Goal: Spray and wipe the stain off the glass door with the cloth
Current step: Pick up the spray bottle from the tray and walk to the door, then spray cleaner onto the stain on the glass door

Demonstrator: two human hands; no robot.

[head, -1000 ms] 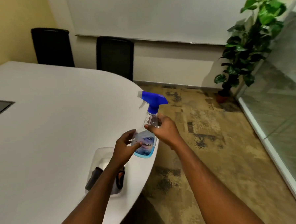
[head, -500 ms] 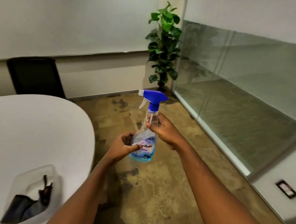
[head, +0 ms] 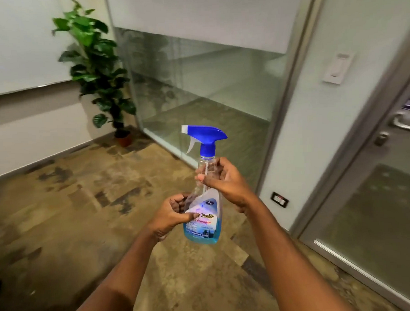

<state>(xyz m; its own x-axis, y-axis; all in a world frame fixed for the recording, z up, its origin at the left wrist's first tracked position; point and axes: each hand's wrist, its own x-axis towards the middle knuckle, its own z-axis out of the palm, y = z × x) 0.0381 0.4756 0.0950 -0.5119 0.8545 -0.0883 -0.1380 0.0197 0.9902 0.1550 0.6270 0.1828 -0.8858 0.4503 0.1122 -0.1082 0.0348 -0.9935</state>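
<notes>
The glass door [head: 378,220] stands at the right, well apart from both hands. Between them, upright, is the spray bottle [head: 203,203] — its blue trigger head points left. The right hand [head: 220,180] grips its clear neck; the left hand [head: 172,213], lower, pinches its labelled body at the side.

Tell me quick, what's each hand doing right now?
Left hand: closed on the lower body of the spray bottle.
Right hand: closed around the bottle's neck, under the blue trigger head.
</notes>
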